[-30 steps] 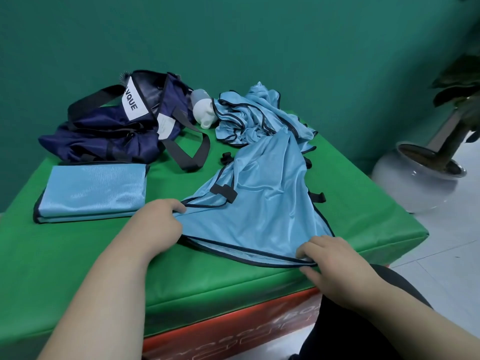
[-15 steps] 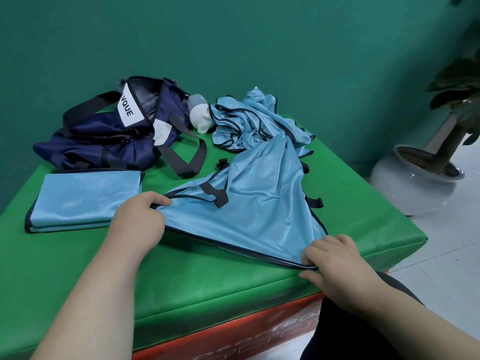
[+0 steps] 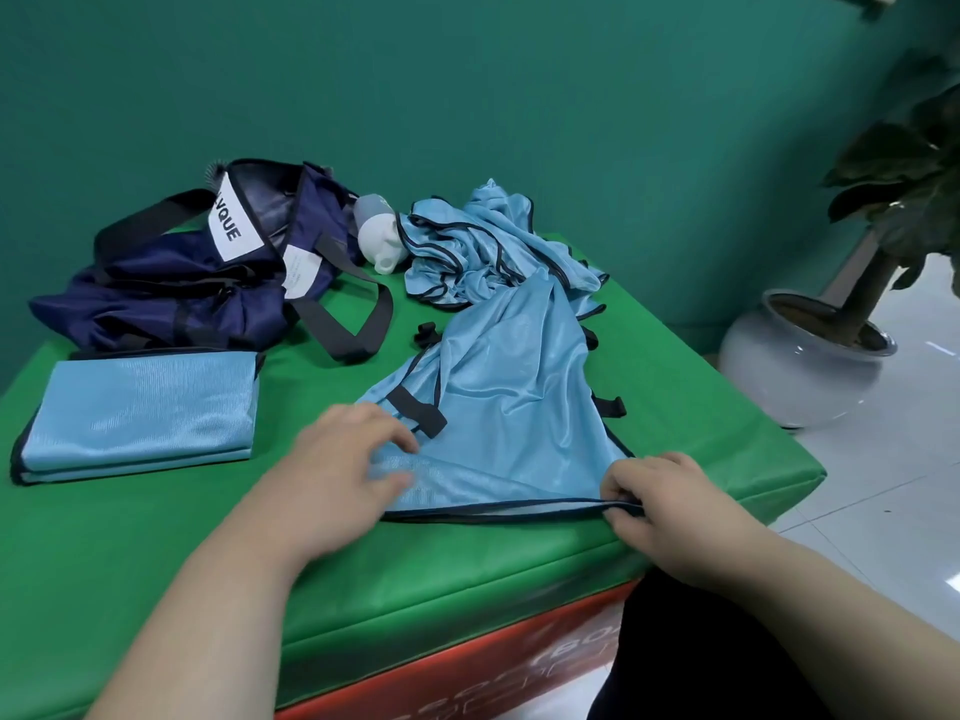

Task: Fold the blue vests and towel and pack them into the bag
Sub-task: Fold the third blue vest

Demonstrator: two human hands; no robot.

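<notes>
A light blue vest (image 3: 519,407) with dark trim lies spread on the green table (image 3: 467,574), its hem running along the front. My right hand (image 3: 670,506) pinches that hem at the front right corner. My left hand (image 3: 337,475), blurred, lies with fingers extended on the vest's left front corner. Behind it is a crumpled pile of blue vests (image 3: 483,246). A folded blue cloth (image 3: 145,407) lies flat at the left. The navy bag (image 3: 197,283) sits at the back left with its mouth open and straps loose.
A white bottle (image 3: 379,236) lies between the bag and the crumpled pile. A white pot with a plant (image 3: 800,356) stands on the floor to the right of the table. A green wall is close behind.
My left hand has let go of the vest's left corner and shifted right onto the cloth. The hem now lies straighter along the front, and my right hand still holds its corner.
</notes>
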